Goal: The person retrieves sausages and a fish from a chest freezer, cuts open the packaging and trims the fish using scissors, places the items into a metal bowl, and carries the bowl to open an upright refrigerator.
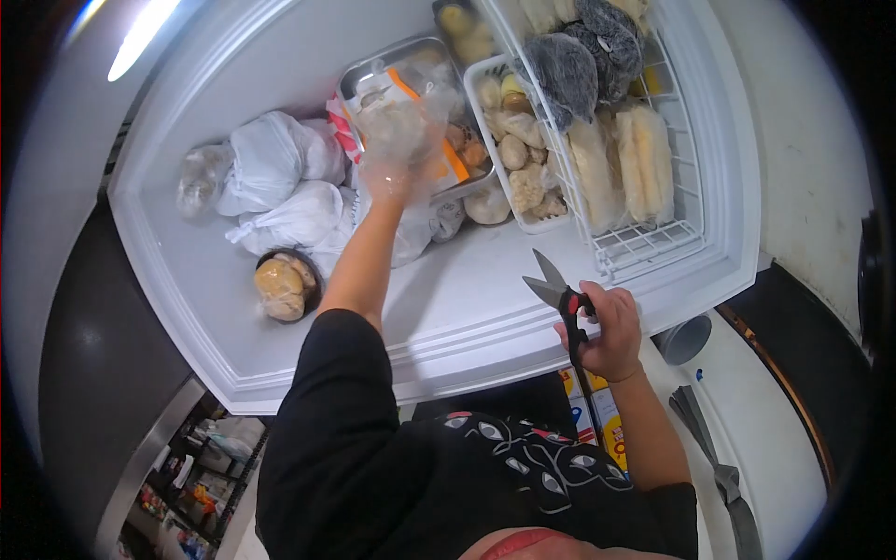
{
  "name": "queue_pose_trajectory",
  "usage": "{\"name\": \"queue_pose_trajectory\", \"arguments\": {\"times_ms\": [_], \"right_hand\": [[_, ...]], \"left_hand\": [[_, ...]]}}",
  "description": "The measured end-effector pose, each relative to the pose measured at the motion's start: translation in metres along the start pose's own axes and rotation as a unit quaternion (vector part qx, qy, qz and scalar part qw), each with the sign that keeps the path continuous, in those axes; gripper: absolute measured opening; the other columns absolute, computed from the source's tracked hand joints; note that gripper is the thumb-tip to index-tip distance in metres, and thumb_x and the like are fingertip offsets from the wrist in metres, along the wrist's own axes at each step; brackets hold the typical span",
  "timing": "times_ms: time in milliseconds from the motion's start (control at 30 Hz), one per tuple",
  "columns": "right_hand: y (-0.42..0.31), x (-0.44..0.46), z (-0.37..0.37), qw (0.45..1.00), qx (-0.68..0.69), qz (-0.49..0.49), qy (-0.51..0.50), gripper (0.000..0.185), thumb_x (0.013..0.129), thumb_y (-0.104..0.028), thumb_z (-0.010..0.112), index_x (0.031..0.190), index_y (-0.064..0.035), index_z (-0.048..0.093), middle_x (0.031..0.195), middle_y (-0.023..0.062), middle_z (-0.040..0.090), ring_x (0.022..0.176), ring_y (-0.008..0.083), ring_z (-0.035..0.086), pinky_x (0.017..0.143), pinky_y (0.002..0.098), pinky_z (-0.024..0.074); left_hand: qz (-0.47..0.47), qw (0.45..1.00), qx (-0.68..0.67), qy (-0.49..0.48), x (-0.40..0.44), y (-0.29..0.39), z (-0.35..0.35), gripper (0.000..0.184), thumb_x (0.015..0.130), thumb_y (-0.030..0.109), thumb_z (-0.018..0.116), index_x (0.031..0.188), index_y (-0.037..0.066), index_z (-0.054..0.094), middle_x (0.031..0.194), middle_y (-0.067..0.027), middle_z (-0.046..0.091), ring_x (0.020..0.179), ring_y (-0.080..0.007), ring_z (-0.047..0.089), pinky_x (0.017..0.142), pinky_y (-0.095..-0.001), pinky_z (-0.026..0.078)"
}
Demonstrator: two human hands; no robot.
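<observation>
My left hand (390, 179) reaches into a white chest freezer, smeared by motion, its fingers around a blurred clear plastic bag (403, 131). The bag is over a metal tray (439, 54) that carries an orange-and-white packet (455, 165) and brownish lumps of food. What the bag contains is hard to make out. At the freezer's front rim, my right hand (611, 331) grips a pair of scissors (557, 289) with black and red handles. Their blades are spread apart and point into the freezer.
White tied bags (266, 161) and a dark bowl of wrapped food (285, 285) lie to the left. Right of the tray are a white basket (551, 224) of bagged food and a raised wire basket (653, 245). The freezer rim (467, 350) runs before me.
</observation>
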State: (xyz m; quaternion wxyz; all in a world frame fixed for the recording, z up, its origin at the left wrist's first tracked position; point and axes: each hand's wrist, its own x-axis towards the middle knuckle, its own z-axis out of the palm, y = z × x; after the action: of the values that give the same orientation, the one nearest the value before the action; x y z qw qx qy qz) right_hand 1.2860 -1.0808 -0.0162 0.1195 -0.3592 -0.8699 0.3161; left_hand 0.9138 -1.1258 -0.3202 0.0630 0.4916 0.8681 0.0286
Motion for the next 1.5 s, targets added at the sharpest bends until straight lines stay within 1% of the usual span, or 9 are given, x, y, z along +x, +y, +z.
{"name": "queue_pose_trajectory", "arguments": {"times_ms": [100,267,400,567,733,900,1000,1200,1500], "right_hand": [[-0.001,0.001,0.000,1.000,-0.009,-0.004,0.008,0.061,0.062,-0.022,0.078,0.113,-0.0038,0.052,0.070,0.0039,0.054,0.067,0.0245,0.051,0.070,0.0353,0.0417],[-0.005,0.001,-0.002,1.000,-0.011,0.004,0.008,0.055,0.066,-0.024,0.075,0.112,-0.0051,0.051,0.072,0.0047,0.055,0.067,0.0240,0.054,0.067,0.0350,0.0400],[-0.002,-0.003,0.002,1.000,-0.004,0.005,0.025,0.056,0.065,-0.025,0.076,0.112,-0.0059,0.052,0.067,0.0034,0.053,0.065,0.0242,0.051,0.066,0.0348,0.0401],[-0.003,-0.002,0.000,0.999,0.000,-0.003,0.036,0.057,0.066,-0.026,0.076,0.113,-0.0073,0.050,0.071,0.0047,0.055,0.064,0.0264,0.052,0.066,0.0357,0.0401],[-0.001,-0.003,0.001,0.999,0.004,-0.003,0.038,0.056,0.067,-0.026,0.075,0.113,-0.0078,0.050,0.073,0.0048,0.056,0.065,0.0261,0.053,0.067,0.0358,0.0398],[-0.003,-0.004,-0.001,1.000,0.007,0.018,0.019,0.057,0.067,-0.027,0.076,0.113,-0.0083,0.049,0.071,0.0035,0.056,0.064,0.0249,0.054,0.067,0.0351,0.0394],[-0.002,-0.002,0.001,1.000,0.007,0.011,0.029,0.057,0.066,-0.027,0.076,0.113,-0.0085,0.050,0.069,0.0027,0.056,0.063,0.0244,0.054,0.067,0.0347,0.0393],[-0.002,-0.004,0.003,0.999,0.005,0.020,0.032,0.056,0.066,-0.027,0.076,0.113,-0.0083,0.050,0.066,0.0022,0.053,0.063,0.0240,0.052,0.067,0.0350,0.0391],[-0.001,-0.003,0.002,0.999,0.001,0.032,0.009,0.057,0.064,-0.026,0.076,0.112,-0.0064,0.051,0.075,0.0067,0.059,0.066,0.0259,0.053,0.068,0.0354,0.0397]], "left_hand": [[-0.040,0.982,-0.015,-0.182,0.027,-0.010,-0.038,0.033,0.081,0.024,0.051,0.107,0.005,0.061,0.107,-0.0170,0.061,0.097,-0.0295,0.059,0.084,-0.0397,0.046],[0.109,0.959,0.037,-0.258,0.053,-0.033,-0.059,0.025,0.079,0.019,0.053,0.095,0.005,0.066,0.097,-0.0164,0.065,0.088,-0.0284,0.063,0.076,-0.0384,0.049],[0.077,0.972,-0.135,-0.176,0.053,-0.063,-0.052,0.017,0.074,0.012,0.055,0.080,0.007,0.070,0.087,-0.0146,0.066,0.082,-0.0264,0.064,0.071,-0.0377,0.050],[0.328,0.925,-0.001,-0.190,0.060,-0.091,-0.060,0.015,0.070,0.012,0.056,0.072,0.003,0.068,0.081,-0.0164,0.065,0.079,-0.0294,0.063,0.070,-0.0393,0.049],[0.171,0.932,0.104,-0.303,0.086,-0.035,-0.188,0.015,0.071,0.014,0.058,0.073,0.003,0.068,0.081,-0.0158,0.066,0.076,-0.0308,0.063,0.070,-0.0380,0.050],[0.245,0.892,0.242,-0.293,0.107,-0.005,-0.251,0.017,0.071,0.015,0.059,0.075,0.002,0.068,0.083,-0.0177,0.066,0.078,-0.0286,0.065,0.071,-0.0374,0.050],[0.290,0.909,0.202,-0.218,0.102,-0.023,-0.176,0.018,0.074,0.014,0.058,0.084,0.002,0.068,0.086,-0.0168,0.066,0.083,-0.0287,0.065,0.074,-0.0383,0.051],[-0.005,0.954,0.059,-0.292,0.004,0.009,-0.075,0.024,0.085,0.013,0.045,0.094,0.007,0.067,0.102,-0.0169,0.064,0.095,-0.0311,0.063,0.080,-0.0407,0.051],[-0.085,0.977,-0.080,-0.178,-0.093,-0.035,0.012,0.030,0.075,0.018,0.057,0.101,0.002,0.062,0.104,-0.0168,0.062,0.091,-0.0342,0.060,0.080,-0.0403,0.048]]}}
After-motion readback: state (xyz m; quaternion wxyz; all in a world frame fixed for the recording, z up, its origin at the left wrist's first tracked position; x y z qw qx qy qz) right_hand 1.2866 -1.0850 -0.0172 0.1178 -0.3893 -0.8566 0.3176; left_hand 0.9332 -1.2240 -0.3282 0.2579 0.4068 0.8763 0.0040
